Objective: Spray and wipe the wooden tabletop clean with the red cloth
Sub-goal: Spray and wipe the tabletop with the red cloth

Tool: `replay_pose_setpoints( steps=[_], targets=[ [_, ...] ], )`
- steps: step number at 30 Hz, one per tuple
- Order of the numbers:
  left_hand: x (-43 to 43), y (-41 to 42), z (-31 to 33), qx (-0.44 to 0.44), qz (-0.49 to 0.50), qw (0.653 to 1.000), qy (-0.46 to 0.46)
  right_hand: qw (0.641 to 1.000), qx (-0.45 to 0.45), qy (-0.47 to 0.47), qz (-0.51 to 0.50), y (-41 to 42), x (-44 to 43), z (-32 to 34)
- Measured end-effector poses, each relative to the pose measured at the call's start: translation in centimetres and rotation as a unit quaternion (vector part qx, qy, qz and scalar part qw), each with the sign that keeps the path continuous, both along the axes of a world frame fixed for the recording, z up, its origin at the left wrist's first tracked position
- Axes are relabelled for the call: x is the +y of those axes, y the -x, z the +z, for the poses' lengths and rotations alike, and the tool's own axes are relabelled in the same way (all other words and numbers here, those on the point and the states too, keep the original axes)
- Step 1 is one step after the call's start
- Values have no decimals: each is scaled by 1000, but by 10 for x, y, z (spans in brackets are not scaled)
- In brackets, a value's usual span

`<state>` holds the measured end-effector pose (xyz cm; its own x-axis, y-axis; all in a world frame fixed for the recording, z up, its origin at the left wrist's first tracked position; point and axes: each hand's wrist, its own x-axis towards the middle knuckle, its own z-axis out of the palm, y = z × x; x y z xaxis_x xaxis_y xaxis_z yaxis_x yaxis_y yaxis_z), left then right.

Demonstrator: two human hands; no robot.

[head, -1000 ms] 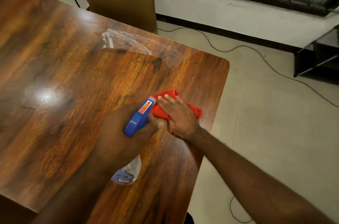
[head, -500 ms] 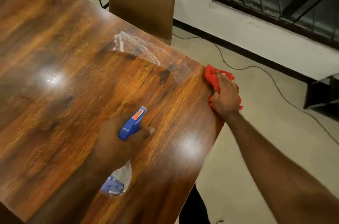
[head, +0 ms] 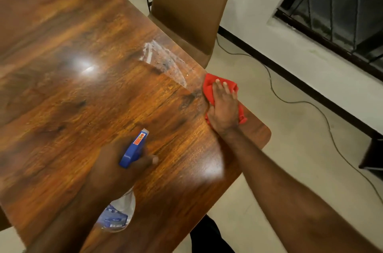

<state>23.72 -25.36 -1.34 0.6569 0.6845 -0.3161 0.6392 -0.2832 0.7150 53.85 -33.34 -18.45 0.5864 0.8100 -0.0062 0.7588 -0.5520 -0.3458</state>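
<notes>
Looking down on a glossy wooden tabletop (head: 83, 118). At its far right edge, a red cloth (head: 209, 87), bunched and pinned to the wood beneath the right hand (head: 224, 107), fingers stretched forward over it, pressing rather than gripping. Just beyond and to the left of the cloth, a streaky wet patch (head: 163, 60) of spray, apparently not yet wiped. Nearer the viewer, the left hand (head: 116, 172) curled round the neck of a spray bottle (head: 134, 147), blue trigger head aimed toward the far edge, clear body hanging below the fist. Behind the table, a brown chair (head: 190, 4); on the floor, a thin cable (head: 290, 99). For a good wipe, probably best to keep the palm flat and the pressure even, draw the cloth through the wet patch in overlapping passes along the grain, avoid pushing liquid over the edge, and hold the bottle clear of the cloth's path.
</notes>
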Motion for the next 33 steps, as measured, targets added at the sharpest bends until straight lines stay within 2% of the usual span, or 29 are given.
replay_pose_setpoints(
  steps=[6, 9, 11, 13, 16, 18, 20, 23, 25, 28, 33],
  targets=[
    [-5, 4, 2, 8, 32, 999, -20, 992, 4, -5, 129, 66, 19, -1],
    [-9, 2, 7, -10, 46, 999, -1, 956, -21, 11, 293, 94, 4, -11],
    [-9, 1, 9, -24, 46, 999, 11, 936, 26, -4, 351, 73, -1, -9],
    [-8, 2, 9, -36, 40, 998, 24, 948, 66, -12, 312, 36, 2, -3],
    [-7, 7, 7, -43, 39, 998, 30, 989, 98, -15, 109, -21, 15, 6],
    [-6, 7, 4, -31, 49, 998, 18, 996, 91, -22, 5, -34, 19, 8],
    [-3, 6, 4, -24, 70, 997, 6, 995, 81, -38, -39, -19, 11, 6],
    [2, 1, 3, -6, 101, 995, -22, 996, 68, -47, -19, 30, -30, 0],
    [5, -1, 3, 22, 101, 994, -39, 996, 65, -29, 48, 57, -64, -1],
    [9, 2, 1, -3, 85, 996, -29, 991, 57, -12, 117, 62, -89, 1],
    [18, 7, 2, -22, 97, 995, -6, 996, 48, -3, 72, 30, -40, 2]
  ],
)
